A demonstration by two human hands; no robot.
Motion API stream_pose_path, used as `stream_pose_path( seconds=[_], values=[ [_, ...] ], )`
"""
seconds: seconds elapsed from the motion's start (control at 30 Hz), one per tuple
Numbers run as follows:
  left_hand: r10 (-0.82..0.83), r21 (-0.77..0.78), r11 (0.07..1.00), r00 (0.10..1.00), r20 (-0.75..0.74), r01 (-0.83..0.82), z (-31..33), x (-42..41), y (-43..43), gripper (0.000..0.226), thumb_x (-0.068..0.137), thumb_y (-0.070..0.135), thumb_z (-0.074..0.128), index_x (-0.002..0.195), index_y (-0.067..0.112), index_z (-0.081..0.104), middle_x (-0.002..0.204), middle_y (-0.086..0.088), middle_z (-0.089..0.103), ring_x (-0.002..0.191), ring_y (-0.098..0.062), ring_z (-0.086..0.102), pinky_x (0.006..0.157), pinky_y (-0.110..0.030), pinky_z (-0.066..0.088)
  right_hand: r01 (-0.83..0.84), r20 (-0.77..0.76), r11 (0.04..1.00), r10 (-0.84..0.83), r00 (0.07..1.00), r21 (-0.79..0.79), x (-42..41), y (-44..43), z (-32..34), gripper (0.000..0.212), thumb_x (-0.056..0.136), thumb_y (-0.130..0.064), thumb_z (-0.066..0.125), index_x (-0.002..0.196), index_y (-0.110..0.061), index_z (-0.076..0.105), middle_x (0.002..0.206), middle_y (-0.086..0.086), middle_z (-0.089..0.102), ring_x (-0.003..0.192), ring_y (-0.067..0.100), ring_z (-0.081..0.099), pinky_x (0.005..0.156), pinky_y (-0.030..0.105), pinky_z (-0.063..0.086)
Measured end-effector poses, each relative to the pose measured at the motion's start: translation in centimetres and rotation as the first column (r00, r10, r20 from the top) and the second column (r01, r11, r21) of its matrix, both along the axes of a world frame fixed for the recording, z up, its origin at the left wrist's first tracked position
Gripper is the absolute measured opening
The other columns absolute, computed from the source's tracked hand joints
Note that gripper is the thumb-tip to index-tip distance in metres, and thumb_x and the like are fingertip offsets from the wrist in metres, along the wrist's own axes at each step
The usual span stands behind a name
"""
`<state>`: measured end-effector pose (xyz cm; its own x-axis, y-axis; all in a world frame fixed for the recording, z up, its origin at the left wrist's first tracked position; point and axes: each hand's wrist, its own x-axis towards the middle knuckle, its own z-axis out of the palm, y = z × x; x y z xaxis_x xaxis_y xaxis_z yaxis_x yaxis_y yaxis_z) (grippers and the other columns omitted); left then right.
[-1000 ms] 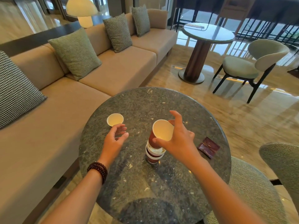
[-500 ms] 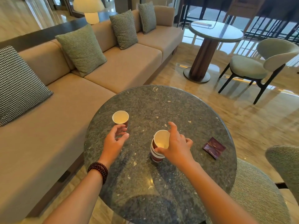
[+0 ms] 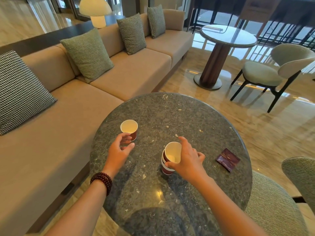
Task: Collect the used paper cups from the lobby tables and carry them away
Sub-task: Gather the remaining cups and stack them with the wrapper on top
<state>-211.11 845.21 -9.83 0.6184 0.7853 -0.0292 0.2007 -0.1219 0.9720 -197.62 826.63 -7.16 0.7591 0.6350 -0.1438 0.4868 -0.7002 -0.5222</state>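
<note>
The right hand (image 3: 187, 160) is gripping the stack of paper cups (image 3: 166, 169) at its rim, thumb on the near side, on the round stone table (image 3: 187, 116). The left hand (image 3: 119, 150) is cupping loosely, holding nothing, just beside the single cup (image 3: 129, 128) standing further left.

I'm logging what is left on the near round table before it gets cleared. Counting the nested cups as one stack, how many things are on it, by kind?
Single paper cup: 1
Stack of paper cups: 1
Dark red packet: 1
Total: 3
</note>
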Motion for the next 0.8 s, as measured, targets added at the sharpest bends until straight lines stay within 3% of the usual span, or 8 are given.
stream_pose_path(
  seconds=[0.17, 0.3, 0.37, 0.5, 0.6, 0.8],
  values=[
    [0.043, 0.050, 0.998, 0.999, -0.006, -0.043, -0.4, 0.3, 1.4, 0.032, 0.084, 0.005, 0.065, 0.112, 0.017, 0.055, 0.112, -0.003, 0.059, 0.102, -0.015, 0.057, 0.075, -0.015, 0.043, 0.013, -0.060, 0.995, -0.007, 0.998, 0.101, 0.4, -0.1, 0.6, 0.104, 0.066, -0.064, 0.069, 0.145, -0.033, 0.009, 0.150, -0.007, 0.030, 0.135, 0.018, 0.032, 0.097, 0.035, 0.013],
    [0.038, 0.126, 0.992, 0.997, -0.059, -0.031, -0.8, 0.8, 3.1, 0.038, 0.083, 0.009, 0.067, 0.115, 0.021, 0.052, 0.121, 0.003, 0.045, 0.117, -0.024, 0.047, 0.099, -0.041, 0.041, 0.075, -0.045, 0.972, -0.067, 0.997, 0.221, 1.1, -0.3, 1.3, 0.087, 0.079, -0.060, 0.059, 0.145, -0.029, 0.012, 0.152, -0.005, 0.029, 0.137, 0.016, 0.031, 0.103, 0.039, 0.015],
    [0.033, 0.142, 0.990, 0.995, -0.096, -0.019, -1.1, 1.2, 4.2, 0.047, 0.081, 0.012, 0.070, 0.123, 0.021, 0.049, 0.126, 0.004, 0.042, 0.124, -0.024, 0.041, 0.106, -0.046, 0.036, 0.108, -0.043, 0.961, -0.100, 0.994, 0.255, 1.5, -0.4, 1.6, 0.081, 0.081, -0.059, 0.056, 0.144, -0.029, 0.015, 0.150, -0.002, 0.034, 0.136, 0.018, 0.035, 0.107, 0.045, 0.017],
    [0.005, 0.108, 0.994, 0.988, -0.156, 0.012, -1.6, 2.0, 6.2, 0.081, 0.078, 0.022, 0.075, 0.143, 0.023, 0.027, 0.151, -0.003, 0.030, 0.137, -0.021, 0.029, 0.113, -0.046, 0.027, 0.148, -0.056, 0.946, -0.138, 0.989, 0.288, 1.7, -0.8, 1.9, 0.074, 0.082, -0.059, 0.054, 0.140, -0.032, 0.017, 0.140, -0.002, 0.044, 0.128, 0.018, 0.044, 0.109, 0.052, 0.024],
    [-0.053, 0.089, 0.993, 0.976, -0.210, 0.073, -2.4, 2.7, 7.4, 0.100, 0.072, 0.027, 0.081, 0.147, 0.025, 0.014, 0.155, -0.005, 0.023, 0.141, -0.021, 0.023, 0.114, -0.042, 0.021, 0.191, -0.085, 0.921, -0.172, 0.981, 0.338, 1.7, -0.9, 1.8, 0.070, 0.083, -0.053, 0.056, 0.139, -0.030, 0.021, 0.135, -0.002, 0.048, 0.124, 0.018, 0.047, 0.106, 0.056, 0.030],
    [-0.147, 0.104, 0.975, 0.925, -0.351, 0.195, -4.3, 4.4, 8.7, 0.114, 0.066, 0.030, 0.084, 0.148, 0.025, 0.005, 0.155, -0.011, 0.019, 0.142, -0.027, 0.020, 0.115, -0.047, 0.021, 0.292, -0.158, 0.854, -0.248, 0.956, 0.430, 1.7, -1.4, 1.4, 0.061, 0.081, -0.050, 0.053, 0.133, -0.026, 0.032, 0.122, -0.006, 0.052, 0.114, 0.012, 0.050, 0.099, 0.046, 0.041]
  ],
)
